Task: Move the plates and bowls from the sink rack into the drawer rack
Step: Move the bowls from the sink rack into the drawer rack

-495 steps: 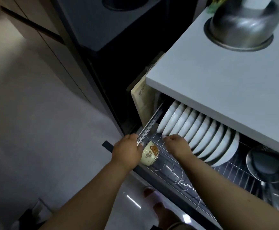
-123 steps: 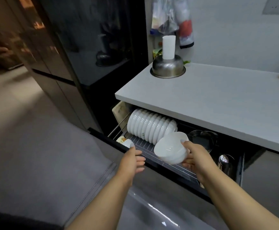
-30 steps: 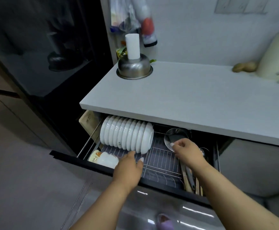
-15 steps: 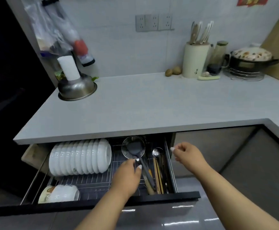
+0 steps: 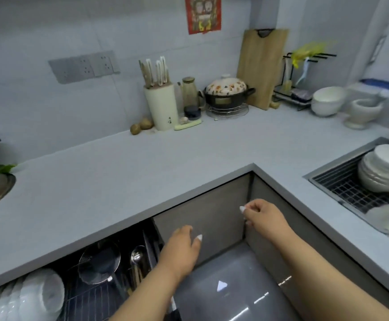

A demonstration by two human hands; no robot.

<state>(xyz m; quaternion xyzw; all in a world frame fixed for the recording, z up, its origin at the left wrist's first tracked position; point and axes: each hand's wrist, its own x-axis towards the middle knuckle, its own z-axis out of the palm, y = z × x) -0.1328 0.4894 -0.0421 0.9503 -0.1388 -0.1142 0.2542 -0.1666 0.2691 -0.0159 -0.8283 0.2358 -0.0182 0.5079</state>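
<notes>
A stack of white bowls (image 5: 388, 167) stands on the sink rack (image 5: 342, 184) at the right edge, with another white dish (image 5: 386, 218) blurred in front of it. At the lower left the open drawer rack (image 5: 84, 300) holds a row of white bowls (image 5: 31, 295) standing on edge. My left hand (image 5: 182, 251) hangs empty in front of the grey cabinet door, fingers loosely bent. My right hand (image 5: 263, 216) is also empty, fingers loosely curled, near the inner corner of the counter.
The drawer also holds a metal strainer (image 5: 99, 262) and a ladle (image 5: 138, 256). On the L-shaped counter (image 5: 142, 163) stand a knife block (image 5: 161, 107), a clay pot (image 5: 227, 91), a cutting board (image 5: 262, 66), white bowls (image 5: 326, 100) and a mortar (image 5: 362, 110).
The view has swung right from the drawer towards the sink. Both empty hands have left the drawer and moved right, in front of the cabinet corner.
</notes>
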